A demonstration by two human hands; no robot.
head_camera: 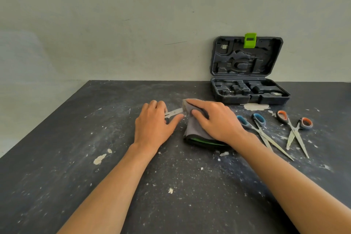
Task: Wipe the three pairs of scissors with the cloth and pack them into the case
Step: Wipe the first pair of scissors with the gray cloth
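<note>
Surface: dark surface (171, 195), flecked with pale paint chips and dust, my two bare forearms reaching across it.
Left hand: my left hand (153, 125) lies over the handle end of a pair of scissors (173, 111), fingers fairly straight, pressing it flat; its grip is loose, closed round nothing.
Right hand: my right hand (214, 119) lies palm down on a folded grey cloth (195, 131) with a green edge, fingers stretched forward, pressing the cloth over the blade. Grip flat and wide.
Blue scissors: blue-handled scissors (262, 131) lie just right of my right wrist, blades slightly apart.
Orange scissors: orange-handled scissors (294, 129) lie further right, blades spread.
Case: dark plastic case (248, 91) stands open at the far right of the surface, lid leaning on the wall, green latch (250, 40) on top.
</note>
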